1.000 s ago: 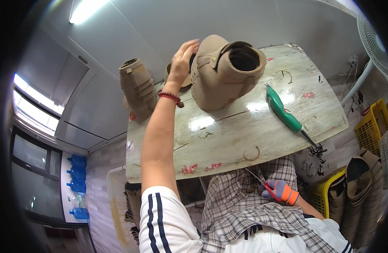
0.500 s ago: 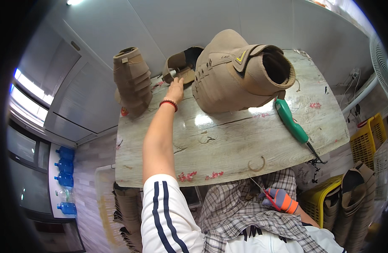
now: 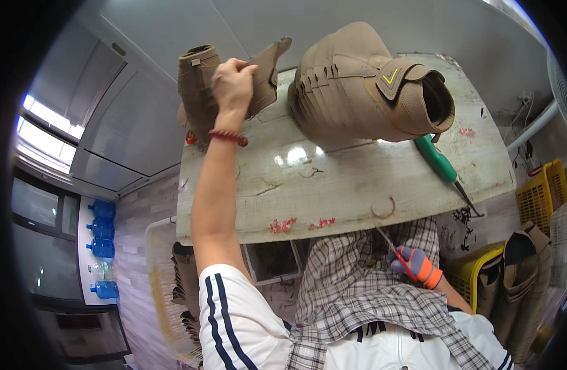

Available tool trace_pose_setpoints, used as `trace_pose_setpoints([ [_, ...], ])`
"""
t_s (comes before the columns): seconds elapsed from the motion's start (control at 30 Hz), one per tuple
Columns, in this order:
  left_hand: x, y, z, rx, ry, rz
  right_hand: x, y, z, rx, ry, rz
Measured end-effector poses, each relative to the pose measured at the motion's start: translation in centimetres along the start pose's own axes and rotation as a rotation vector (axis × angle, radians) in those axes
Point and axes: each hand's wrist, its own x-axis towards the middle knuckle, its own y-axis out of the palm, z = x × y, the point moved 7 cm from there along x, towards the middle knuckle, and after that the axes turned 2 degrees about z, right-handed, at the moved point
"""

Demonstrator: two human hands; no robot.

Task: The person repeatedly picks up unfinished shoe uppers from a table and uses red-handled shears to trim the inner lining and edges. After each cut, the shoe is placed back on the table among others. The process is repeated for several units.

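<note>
My left hand (image 3: 233,89), bare with a red beaded bracelet, is closed on the edge of a tan shoe upper (image 3: 269,73), raised at the far left of the table. Right behind the hand stands a stack of nested tan uppers (image 3: 196,83); part of it is hidden by my fingers. A larger bundle of nested uppers (image 3: 351,86), with a yellow mark on its strap, lies at the back middle. Low over my lap, my right hand (image 3: 421,266) in a grey and orange glove grips red-handled scissors (image 3: 404,264), their thin blades pointing at the table edge.
A green-handled tool (image 3: 438,160) rests on the pale wood-grain table (image 3: 265,203), right side. Yellow baskets (image 3: 475,271) with more uppers stand on the floor at right. A pale crate (image 3: 163,265) is at left. Thread scraps (image 3: 382,209) lie on the tabletop.
My left hand has lifted the shoe upper off the table and moved up and left, close to the left stack. My right hand keeps its hold on the scissors; the view has shifted slightly.
</note>
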Motion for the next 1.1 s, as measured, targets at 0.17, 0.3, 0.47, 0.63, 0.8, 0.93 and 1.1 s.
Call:
trace_pose_setpoints([
  [0.17,-9.9,-12.9,-4.9,-0.370,-0.017,-0.091,-1.0,-4.6,-3.3,0.648,-0.122,-0.480],
  [0.3,-20.7,-20.1,-7.1,-0.234,-0.032,-0.033,-3.4,-13.2,3.4,1.011,-0.381,-0.738],
  [0.47,-29.7,-24.3,-12.6,-0.041,0.274,0.373,0.5,-15.3,0.9,1.187,-0.299,-0.660],
  [0.63,-34.7,-22.8,-15.8,-0.243,0.388,0.724,4.3,-14.2,5.6,0.953,-0.324,-0.570],
  [0.8,-37.9,-18.5,-14.2,-0.407,0.336,0.802,6.3,-13.1,10.5,0.396,-0.250,-0.688],
  [0.93,-39.7,-17.3,-11.0,-0.549,0.129,0.679,2.4,-8.8,7.3,0.166,-0.404,-0.681],
  [1.1,-50.8,-14.9,2.6,-0.851,-0.834,-0.008,-1.5,0.2,9.9,-0.359,-0.228,-0.267],
])
